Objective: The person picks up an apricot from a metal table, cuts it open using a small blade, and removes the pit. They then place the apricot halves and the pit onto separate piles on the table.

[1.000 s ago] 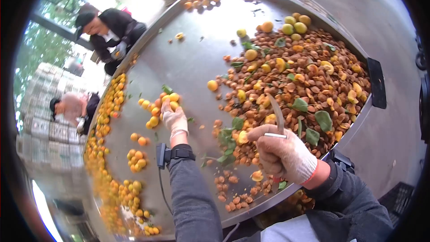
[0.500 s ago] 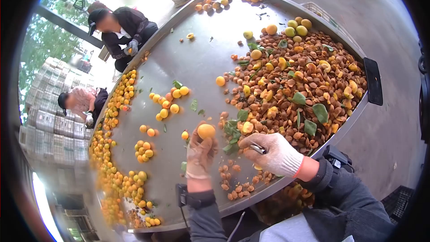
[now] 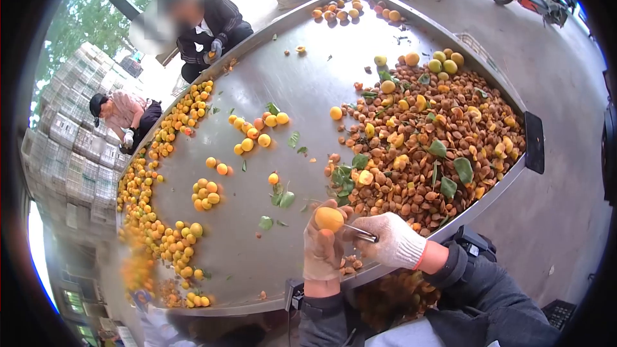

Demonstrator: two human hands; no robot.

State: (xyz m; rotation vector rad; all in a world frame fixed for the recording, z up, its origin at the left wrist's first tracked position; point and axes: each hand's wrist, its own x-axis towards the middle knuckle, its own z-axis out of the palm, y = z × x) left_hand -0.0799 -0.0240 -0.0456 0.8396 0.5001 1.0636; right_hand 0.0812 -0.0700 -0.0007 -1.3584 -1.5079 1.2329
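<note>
My left hand (image 3: 321, 257), in a thin clear glove, is closed around an orange apricot (image 3: 329, 219) near the table's front edge. My right hand (image 3: 393, 241), in a white knitted glove, grips a small metal knife (image 3: 362, 232). The thin blade reaches to the apricot's right side; whether it has entered the flesh cannot be made out. Just beyond both hands lies a large heap of brown apricot pits (image 3: 418, 167), mixed with split yellow flesh and green leaves. A few loose pits (image 3: 350, 263) lie beneath the hands.
Whole apricots (image 3: 177, 244) line the left side of the metal table (image 3: 283, 173), with small clusters nearer the middle. A black phone-like slab (image 3: 534, 142) sits at the right rim. Two people (image 3: 218, 22) (image 3: 128, 115) work along the far left side, near stacked crates (image 3: 71, 148).
My left hand has carried the apricot right and down toward the front edge. The knife in my right hand now meets the apricot. The camera view has shifted too.
</note>
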